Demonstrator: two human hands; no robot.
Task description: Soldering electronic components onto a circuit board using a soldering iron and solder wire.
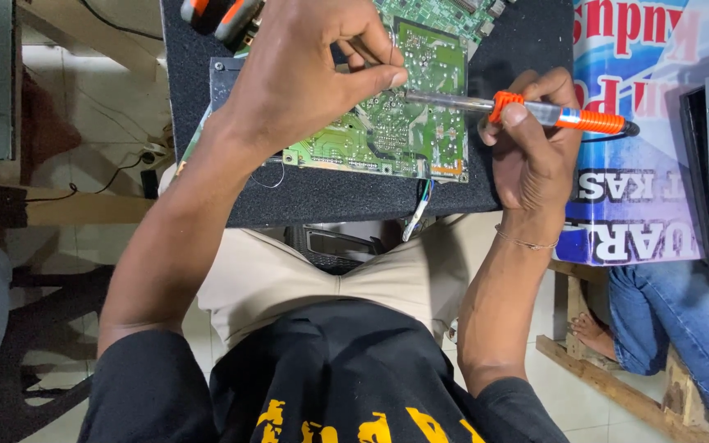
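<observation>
Right hand (pixel 531 152) grips an orange-handled soldering iron (pixel 535 111), its metal shaft over a flat green circuit board (pixel 387 131); left hand (pixel 309 70) fingertips pinched together above it.

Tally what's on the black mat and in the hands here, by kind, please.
Green circuit board: 1
Soldering iron with orange grip, held in the right hand: 1
Orange-and-black tool handles at the mat's top edge: 2
Hands at work, counting the left hand: 2
Total: 6
</observation>
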